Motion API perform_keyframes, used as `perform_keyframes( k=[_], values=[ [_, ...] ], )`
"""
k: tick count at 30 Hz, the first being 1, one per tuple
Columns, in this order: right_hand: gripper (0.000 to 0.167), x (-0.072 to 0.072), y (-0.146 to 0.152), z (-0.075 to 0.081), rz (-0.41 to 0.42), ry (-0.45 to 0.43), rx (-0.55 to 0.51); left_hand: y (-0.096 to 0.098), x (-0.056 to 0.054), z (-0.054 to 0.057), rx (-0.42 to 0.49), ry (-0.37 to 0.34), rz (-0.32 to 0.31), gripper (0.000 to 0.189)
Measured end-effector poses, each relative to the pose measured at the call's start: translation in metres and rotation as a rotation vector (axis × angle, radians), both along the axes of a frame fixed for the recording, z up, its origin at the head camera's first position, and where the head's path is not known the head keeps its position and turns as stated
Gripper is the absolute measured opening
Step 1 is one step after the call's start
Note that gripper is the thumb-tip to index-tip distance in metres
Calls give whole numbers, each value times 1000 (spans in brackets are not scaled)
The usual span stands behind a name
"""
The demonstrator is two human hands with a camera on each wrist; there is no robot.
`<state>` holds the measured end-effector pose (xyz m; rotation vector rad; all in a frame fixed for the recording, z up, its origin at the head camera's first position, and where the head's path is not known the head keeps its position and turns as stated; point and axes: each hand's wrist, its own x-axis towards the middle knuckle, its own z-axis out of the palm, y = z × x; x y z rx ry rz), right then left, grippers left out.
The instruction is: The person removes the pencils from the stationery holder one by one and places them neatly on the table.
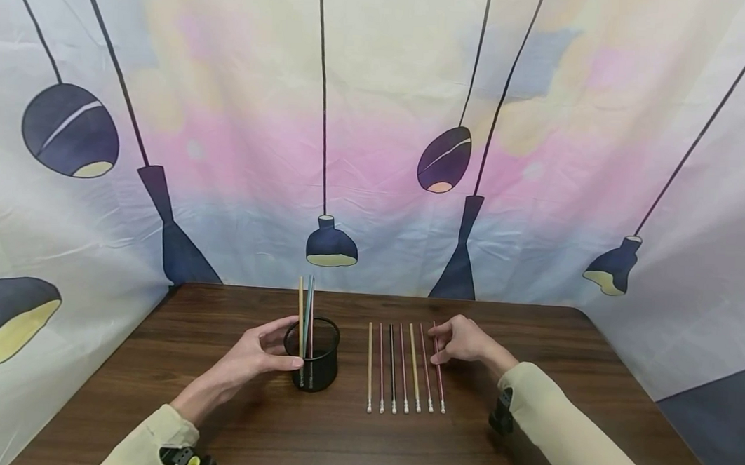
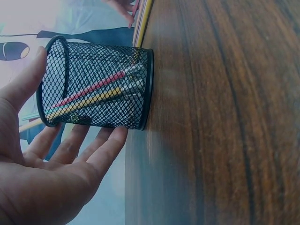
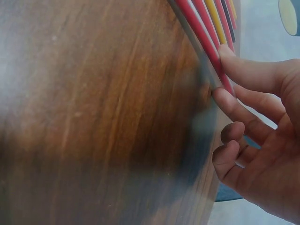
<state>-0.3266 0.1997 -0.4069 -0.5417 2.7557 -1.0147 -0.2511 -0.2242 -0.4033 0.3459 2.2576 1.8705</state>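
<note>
A black mesh pencil cup point(image 1: 319, 370) stands upright on the table with a few pencils point(image 1: 301, 313) leaning in it. My left hand point(image 1: 249, 356) holds the cup from its left side, thumb at the near rim and fingers around the wall, as the left wrist view also shows. To the cup's right lies a row of several pencils point(image 1: 392, 367), side by side, eraser ends toward me. With thumb and fingertips, my right hand point(image 1: 464, 341) pinches the rightmost red pencil point(image 3: 199, 40) near its far end; that pencil still lies along the row.
The dark wood table point(image 1: 349, 445) ends at a back edge against a hanging cloth point(image 1: 391, 121) printed with lamps. Black wrist devices point(image 1: 186, 460) sit on both sleeves.
</note>
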Motion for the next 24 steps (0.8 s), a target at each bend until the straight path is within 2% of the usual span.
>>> perform_keyframes(
  k=[15,24],
  values=[
    [53,-1,-3,0,49,-17,16,-1,-1,-1,10,-4,-11,84],
    [51,-3,-2,-3,32,-20,14,-2,-1,-2,16,-5,-7,85]
  ],
)
